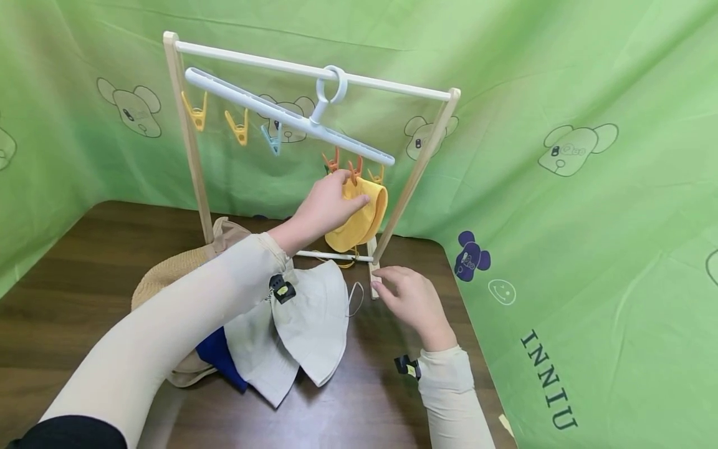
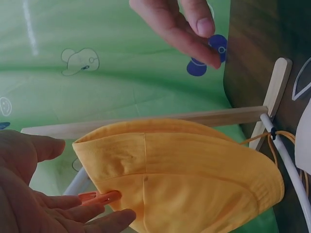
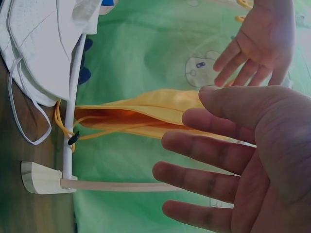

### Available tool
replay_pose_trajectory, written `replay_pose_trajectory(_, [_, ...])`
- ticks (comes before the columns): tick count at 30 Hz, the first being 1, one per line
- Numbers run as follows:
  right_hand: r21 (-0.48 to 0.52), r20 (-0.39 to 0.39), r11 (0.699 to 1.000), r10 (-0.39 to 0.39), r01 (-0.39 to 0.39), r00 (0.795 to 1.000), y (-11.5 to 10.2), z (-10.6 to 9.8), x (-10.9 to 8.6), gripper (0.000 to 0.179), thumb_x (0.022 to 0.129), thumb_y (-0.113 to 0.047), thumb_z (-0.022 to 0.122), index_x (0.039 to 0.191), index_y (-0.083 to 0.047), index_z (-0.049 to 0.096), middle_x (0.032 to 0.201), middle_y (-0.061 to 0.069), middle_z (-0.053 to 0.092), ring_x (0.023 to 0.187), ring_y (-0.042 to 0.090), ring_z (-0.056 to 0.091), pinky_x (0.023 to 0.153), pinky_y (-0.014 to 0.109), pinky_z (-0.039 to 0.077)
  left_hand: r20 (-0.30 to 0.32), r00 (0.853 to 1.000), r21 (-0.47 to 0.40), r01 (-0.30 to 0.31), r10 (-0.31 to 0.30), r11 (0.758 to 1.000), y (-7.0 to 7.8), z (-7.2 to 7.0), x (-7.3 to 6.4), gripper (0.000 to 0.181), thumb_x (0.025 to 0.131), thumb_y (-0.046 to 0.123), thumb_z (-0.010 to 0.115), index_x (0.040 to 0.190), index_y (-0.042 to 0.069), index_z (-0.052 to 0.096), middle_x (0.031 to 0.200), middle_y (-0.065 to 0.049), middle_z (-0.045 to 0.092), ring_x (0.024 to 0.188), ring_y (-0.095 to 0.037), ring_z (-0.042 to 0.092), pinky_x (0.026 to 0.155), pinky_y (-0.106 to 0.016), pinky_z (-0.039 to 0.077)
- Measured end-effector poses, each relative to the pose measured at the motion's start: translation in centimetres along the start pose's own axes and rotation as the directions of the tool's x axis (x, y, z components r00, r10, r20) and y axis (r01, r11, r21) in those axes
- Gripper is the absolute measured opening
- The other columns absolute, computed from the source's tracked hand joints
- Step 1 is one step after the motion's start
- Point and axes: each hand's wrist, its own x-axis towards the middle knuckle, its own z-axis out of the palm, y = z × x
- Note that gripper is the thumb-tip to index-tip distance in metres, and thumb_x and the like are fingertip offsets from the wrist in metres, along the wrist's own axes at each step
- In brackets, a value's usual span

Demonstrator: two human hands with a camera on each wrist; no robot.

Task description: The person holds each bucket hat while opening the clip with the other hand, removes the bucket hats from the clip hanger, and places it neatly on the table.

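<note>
A yellow bucket hat (image 1: 359, 221) hangs folded from the right end of a pale blue clip hanger (image 1: 252, 98), its drawstring dangling below. Orange clips (image 1: 356, 169) are at its upper edge. My left hand (image 1: 325, 202) is beside the hat's top; in the left wrist view its fingers are extended, thumb apart, close to an orange clip (image 2: 104, 197). Whether they touch it, I cannot tell. Lower right, my right hand (image 1: 412, 302) hovers with loosely bent fingers and nothing in them; the right wrist view shows its fingers (image 3: 204, 150) spread near the hat.
A wooden rack with a white top bar (image 1: 252, 59) carries the hanger, tilted down to the right. Yellow clips (image 1: 238, 130) and a blue clip (image 1: 272, 140) hang on its left. White hats (image 1: 314, 318), a straw hat (image 1: 174, 271) and blue cloth (image 1: 221, 358) lie on the brown table (image 1: 359, 411).
</note>
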Motion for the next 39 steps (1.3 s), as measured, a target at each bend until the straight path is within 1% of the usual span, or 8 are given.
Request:
replay_pose_trajectory(5, [-0.004,0.006,1.0,0.01,-0.01,1.0,0.0,-0.1,0.1,0.029,0.1,-0.036,0.065,0.117,-0.016,0.077,0.119,0.004,0.075,0.112,0.025,0.071,0.093,0.046,0.056,0.0,0.999,-0.027,0.044,-0.044,0.999,0.1,-0.1,0.7,0.071,0.097,0.044,0.068,0.151,0.005,0.043,0.145,-0.015,0.058,0.134,-0.03,0.054,0.107,-0.046,0.047])
replay_pose_trajectory(13, [0.003,0.011,1.0,0.01,-0.01,1.0,-0.1,0.1,0.1,0.028,0.1,-0.036,0.066,0.117,-0.017,0.077,0.119,0.003,0.075,0.112,0.024,0.071,0.092,0.046,0.056,0.012,0.995,-0.083,0.103,-0.102,0.991,0.3,0.1,1.5,0.078,0.097,0.046,0.066,0.156,0.006,0.035,0.149,-0.013,0.054,0.138,-0.029,0.051,0.108,-0.045,0.046])
replay_pose_trajectory(19, [0.009,0.009,1.0,0.009,-0.009,1.0,-0.1,0.0,0.0,0.028,0.099,-0.035,0.067,0.117,-0.016,0.077,0.119,0.003,0.075,0.111,0.025,0.071,0.092,0.047,0.056,0.0,0.992,-0.136,0.124,-0.126,0.983,0.7,0.6,1.9,0.064,0.098,0.046,0.065,0.143,0.004,0.046,0.136,-0.013,0.061,0.128,-0.03,0.055,0.1,-0.044,0.049])
replay_pose_trajectory(24, [0.009,0.008,1.0,0.009,-0.009,1.0,-0.1,-0.1,0.0,0.028,0.1,-0.036,0.066,0.117,-0.016,0.077,0.119,0.003,0.075,0.111,0.024,0.071,0.091,0.047,0.057,0.016,0.99,-0.167,0.138,-0.138,0.976,0.7,1.0,2.4,0.058,0.099,0.045,0.064,0.135,0.005,0.044,0.113,-0.012,0.059,0.105,-0.028,0.058,0.084,-0.04,0.049])
replay_pose_trajectory(27, [0.011,0.006,1.0,0.005,-0.005,1.0,0.0,-0.1,0.0,0.028,0.1,-0.036,0.067,0.117,-0.016,0.078,0.118,0.003,0.075,0.11,0.024,0.071,0.09,0.047,0.057,0.017,0.987,-0.187,0.157,-0.157,0.97,0.8,1.3,2.7,0.066,0.099,0.045,0.064,0.143,0.005,0.037,0.121,-0.013,0.059,0.105,-0.025,0.059,0.082,-0.038,0.05])
replay_pose_trajectory(31, [0.013,0.005,1.0,0.002,-0.002,1.0,0.0,-0.1,0.0,0.027,0.1,-0.035,0.066,0.117,-0.017,0.077,0.118,0.002,0.075,0.111,0.024,0.071,0.091,0.047,0.057,0.009,0.977,-0.263,0.208,-0.213,0.942,1.0,1.7,3.1,0.075,0.099,0.045,0.064,0.152,0.006,0.029,0.141,-0.013,0.053,0.12,-0.025,0.057,0.093,-0.039,0.051])
replay_pose_trajectory(34, [0.011,0.007,1.0,0.006,-0.006,1.0,0.0,-0.2,-0.1,0.027,0.1,-0.035,0.066,0.117,-0.017,0.077,0.119,0.002,0.075,0.111,0.024,0.071,0.091,0.047,0.057,-0.012,0.968,-0.299,0.236,-0.251,0.925,1.2,2.1,3.3,0.074,0.099,0.045,0.064,0.153,0.008,0.029,0.148,-0.013,0.049,0.128,-0.028,0.054,0.101,-0.042,0.049])
replay_pose_trajectory(39, [0.015,0.01,1.0,0.006,-0.006,1.0,-0.2,-0.2,0.0,0.028,0.1,-0.035,0.066,0.117,-0.017,0.077,0.12,0.003,0.075,0.111,0.024,0.071,0.091,0.047,0.057,-0.103,0.941,-0.224,0.295,-0.324,0.929,1.4,2.6,3.5,0.072,0.099,0.05,0.062,0.154,0.013,0.034,0.145,-0.01,0.054,0.133,-0.034,0.048,0.105,-0.047,0.046])
